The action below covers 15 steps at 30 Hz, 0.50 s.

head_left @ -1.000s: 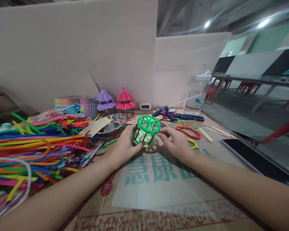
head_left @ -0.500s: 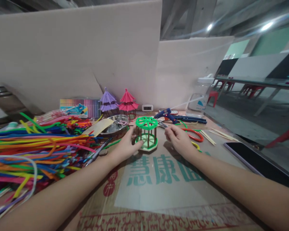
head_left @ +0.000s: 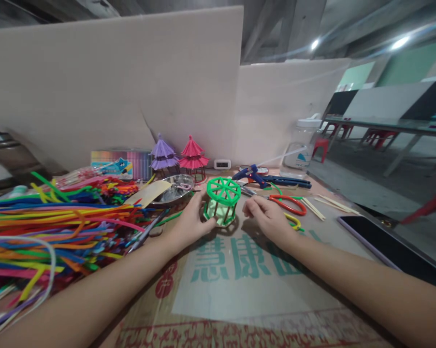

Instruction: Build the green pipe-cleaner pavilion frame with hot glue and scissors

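A small pavilion frame [head_left: 224, 191] made of green pipe cleaner stands at the middle of the table, with a spoked round top, brown posts and a pale green base. My left hand [head_left: 192, 220] grips its left side, thumb at the base and fingers partly hidden behind the posts. The frame leans slightly toward me. Just right of it, apart from it, is my right hand [head_left: 268, 218] with fingers curled in; whatever they may pinch is hidden. Behind the frame lies a blue glue gun [head_left: 252, 174], and orange-handled scissors [head_left: 288, 205] are beyond my right hand.
Bundles of coloured pipe cleaners [head_left: 58, 227] cover the left side. A metal bowl [head_left: 174, 189], purple pagoda [head_left: 163, 153], pink pagoda [head_left: 192, 153] and small clock [head_left: 222, 165] stand behind. To the right are a water bottle [head_left: 300, 150], wooden sticks [head_left: 314, 209] and a phone [head_left: 392, 246].
The pavilion frame has tipped toward me, showing more of its spoked top. My right hand has lowered a little and drawn slightly nearer to me.
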Available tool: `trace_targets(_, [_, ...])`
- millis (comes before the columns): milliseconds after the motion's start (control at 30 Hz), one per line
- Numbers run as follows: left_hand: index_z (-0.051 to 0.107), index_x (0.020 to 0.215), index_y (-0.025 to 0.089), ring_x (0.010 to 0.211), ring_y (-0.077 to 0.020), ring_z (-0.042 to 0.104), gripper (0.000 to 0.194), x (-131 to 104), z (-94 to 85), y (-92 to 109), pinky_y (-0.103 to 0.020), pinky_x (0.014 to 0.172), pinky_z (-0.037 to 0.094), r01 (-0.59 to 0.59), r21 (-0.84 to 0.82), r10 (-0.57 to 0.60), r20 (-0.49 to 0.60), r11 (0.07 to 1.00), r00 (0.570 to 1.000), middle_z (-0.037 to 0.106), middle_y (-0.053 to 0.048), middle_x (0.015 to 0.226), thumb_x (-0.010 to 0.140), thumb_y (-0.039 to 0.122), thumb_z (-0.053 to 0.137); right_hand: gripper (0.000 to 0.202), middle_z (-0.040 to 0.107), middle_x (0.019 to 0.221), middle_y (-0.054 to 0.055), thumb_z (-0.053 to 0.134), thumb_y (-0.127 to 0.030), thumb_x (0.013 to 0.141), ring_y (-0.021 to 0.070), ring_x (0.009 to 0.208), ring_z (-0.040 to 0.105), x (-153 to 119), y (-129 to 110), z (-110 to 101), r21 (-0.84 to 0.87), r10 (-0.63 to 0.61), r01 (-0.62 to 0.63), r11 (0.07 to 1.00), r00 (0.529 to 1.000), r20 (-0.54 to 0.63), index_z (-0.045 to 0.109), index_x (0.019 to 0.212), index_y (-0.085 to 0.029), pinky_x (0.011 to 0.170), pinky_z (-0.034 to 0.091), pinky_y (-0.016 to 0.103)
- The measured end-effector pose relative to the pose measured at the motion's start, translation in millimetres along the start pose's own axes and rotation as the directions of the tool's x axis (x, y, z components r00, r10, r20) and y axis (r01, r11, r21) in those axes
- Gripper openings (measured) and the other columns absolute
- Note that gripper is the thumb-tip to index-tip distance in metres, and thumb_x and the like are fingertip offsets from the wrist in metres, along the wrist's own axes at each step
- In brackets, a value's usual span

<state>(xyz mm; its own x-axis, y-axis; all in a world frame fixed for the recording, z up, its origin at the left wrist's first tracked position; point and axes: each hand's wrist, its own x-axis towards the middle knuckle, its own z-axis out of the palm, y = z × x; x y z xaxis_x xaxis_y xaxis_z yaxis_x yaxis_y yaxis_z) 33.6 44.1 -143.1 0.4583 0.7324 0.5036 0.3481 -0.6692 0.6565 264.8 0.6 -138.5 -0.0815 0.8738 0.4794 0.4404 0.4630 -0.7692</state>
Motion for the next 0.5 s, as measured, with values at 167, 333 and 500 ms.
trace_targets(167, [0.033,0.146,0.020,0.135,-0.0319,0.046,0.075,-1.3,-2.3,0.8,-0.049,0.115,0.038,-0.114,0.148,0.116,-0.004,0.982,0.993,0.046,-0.016,0.146,0.080,0.024,0.068,0.049,0.059,0.064,0.002,0.049,-0.065,0.088,0.0163,0.061,0.054,-2.0,-9.8,4.9,0.269,0.150,-0.175,0.947,0.982,0.111,0.059,0.070,-0.021,0.059,0.044,0.029])
trace_targets(333, [0.031,0.147,0.021,0.136,-0.0318,0.045,0.076,-2.2,-3.2,2.4,-0.050,0.116,0.036,-0.151,0.193,0.158,-0.024,0.970,0.987,0.046,-0.016,0.145,0.080,0.023,0.068,0.042,0.059,0.060,-0.001,0.058,-0.062,0.083,0.0137,0.054,0.051,-3.6,-18.6,10.3,0.351,0.227,-0.286,0.891,0.953,0.200,0.055,0.071,-0.022,0.054,0.042,0.027])
trace_targets(500, [0.033,0.148,0.019,0.138,-0.0311,0.044,0.073,-3.1,-2.1,-1.3,-0.048,0.117,0.036,-0.061,0.095,0.062,-0.008,0.994,0.998,0.043,-0.015,0.149,0.081,0.023,0.063,0.044,0.056,0.057,-0.001,0.049,-0.061,0.089,0.0137,0.054,0.052,-1.6,-11.8,7.9,0.348,0.216,-0.229,0.909,0.973,0.077,0.049,0.067,-0.022,0.053,0.044,0.026])
